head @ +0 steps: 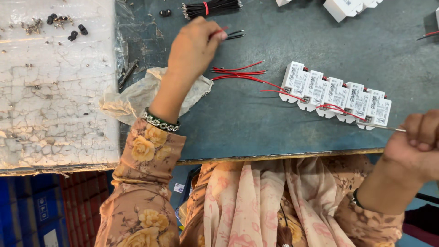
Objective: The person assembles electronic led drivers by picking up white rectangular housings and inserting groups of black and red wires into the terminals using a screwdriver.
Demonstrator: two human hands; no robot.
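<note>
The left hand (192, 45) is reaching far up over the flat blue-grey table (256, 123). Its fingers are pinching shut on a thin red wire (220, 31), and two thin black wires (235, 34) are poking out just past the fingertips. I cannot tell if the hand is holding those black wires too. The arm is stretching out straight, with the wrist bending a little and a shiny beaded bracelet (160, 121) sitting on it.

Just above this hand a bundle of black wires tied with a red band (211, 8) is lying. It seems to be lying close so the hand can pick from it easily. Under the wrist a crumpled see-through plastic bag (137, 93) is resting.

The right hand (418, 146) is curling into a closed fist at the table's edge. It is gripping a thin silver metal tool (388, 128), and the tip is pointing at the end of a row of small white plastic boxes (336, 95). The boxes are lining up side by side between the two hands, maybe so they can be done one after another. Loose red wires (240, 72) are spreading out from the boxes toward the left hand.

Far left of the left hand, small black and metal bits (59, 24) are sitting on a cracked white foam board (55, 91).
</note>
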